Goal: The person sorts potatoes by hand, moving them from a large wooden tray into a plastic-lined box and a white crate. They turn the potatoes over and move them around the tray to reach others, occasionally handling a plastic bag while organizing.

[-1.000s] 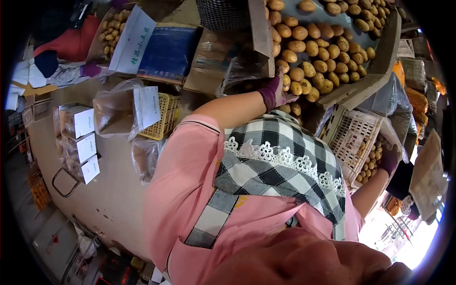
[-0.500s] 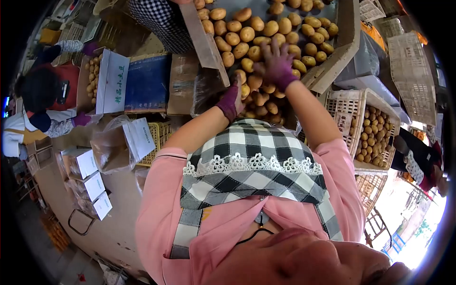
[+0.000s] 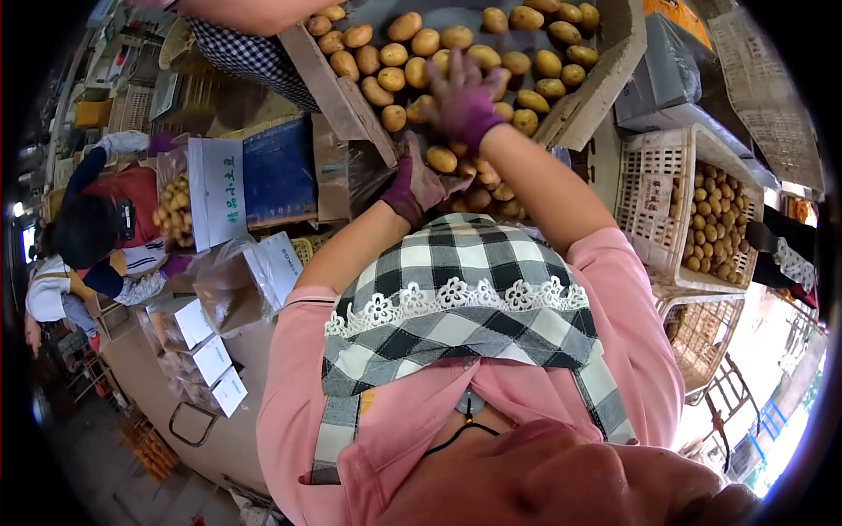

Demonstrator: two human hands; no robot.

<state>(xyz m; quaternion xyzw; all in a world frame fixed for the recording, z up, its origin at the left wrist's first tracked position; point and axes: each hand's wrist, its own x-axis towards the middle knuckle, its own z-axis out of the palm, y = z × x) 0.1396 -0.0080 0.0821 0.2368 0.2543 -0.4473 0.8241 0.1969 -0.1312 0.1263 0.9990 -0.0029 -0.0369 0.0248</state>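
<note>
Many potatoes [image 3: 425,42] lie on a grey tray with wooden side boards [image 3: 596,88]. My right hand [image 3: 465,98], in a purple glove, rests over the potatoes at the tray's mouth with its fingers spread. Beside the left board's lower end, my left hand [image 3: 417,182] is gloved too, its thumb raised and fingers stretched toward the opening. Between and below the hands, more potatoes [image 3: 478,200] sit at the chute's end, partly hidden by the checked apron.
At right stands a white crate of potatoes [image 3: 653,188]. On the left are a blue-covered box [image 3: 279,175], a white carton [image 3: 217,195] and small boxes [image 3: 213,360]. A co-worker in red [image 3: 132,206] handles potatoes; another person's arm [image 3: 254,13] crosses the top left.
Potatoes on the tray have shifted and thinned near its mouth. My right hand has moved left in view; my left hand is lower and flatter. Another person's arm has come in at the top.
</note>
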